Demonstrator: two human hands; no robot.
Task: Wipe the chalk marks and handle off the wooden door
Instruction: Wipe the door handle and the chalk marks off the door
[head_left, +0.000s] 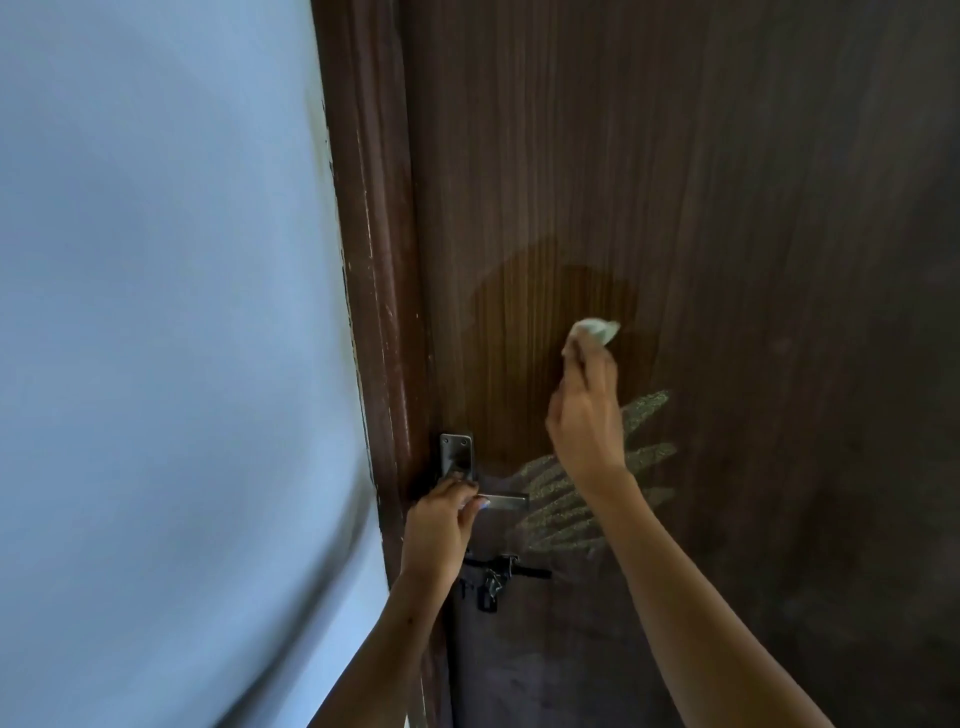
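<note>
I'm mid-wipe: my right hand (584, 415) pinches the cloth (597, 331) against the door (727, 208), left hand (441, 512) curled on the handle (506, 500); next, down onto the chalk marks (571, 506).

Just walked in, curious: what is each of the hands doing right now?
Left hand: closed, gripping the door handle.
Right hand: closed, holding a cloth against the door.

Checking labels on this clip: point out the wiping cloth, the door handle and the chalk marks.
wiping cloth (597, 331): head view, on the white wad showing above the right hand's fingers.
door handle (506, 501): head view, on the metal lever's bare stretch.
chalk marks (558, 512): head view, on the streaks below the lever.
</note>
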